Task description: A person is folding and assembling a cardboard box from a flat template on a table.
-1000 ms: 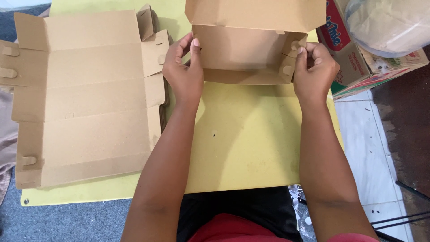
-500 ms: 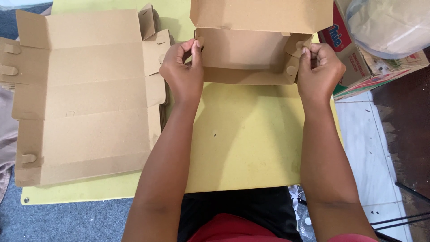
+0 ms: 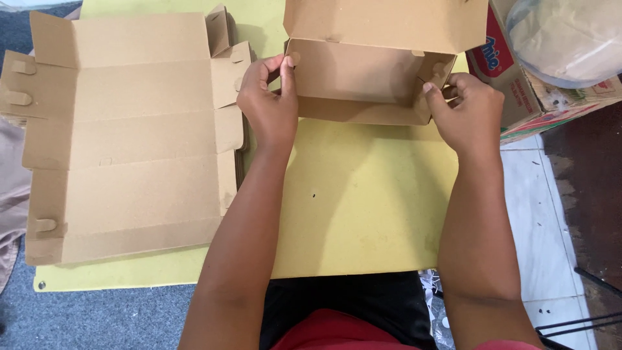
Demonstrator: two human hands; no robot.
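Note:
A half-folded brown cardboard box [image 3: 363, 78] stands on the yellow board [image 3: 363, 207], its lid flap raised at the far side. My left hand [image 3: 267, 104] grips the box's left end wall, thumb and fingers pinching the side flap. My right hand [image 3: 468, 113] holds the box's right end, fingers pressed against its corner flap. A flat, unfolded cardboard box blank [image 3: 123, 136] lies to the left of my left hand, partly on the yellow board.
A printed carton [image 3: 518, 84] holding a clear plastic bag [image 3: 567, 39] sits at the right edge. White tiled floor [image 3: 544, 220] lies to the right, blue-grey carpet [image 3: 97, 317] at lower left. Thin black cables run at the bottom right.
The box's side walls have been pressed inward and upright. Both hands shifted slightly along the box ends, still gripping them.

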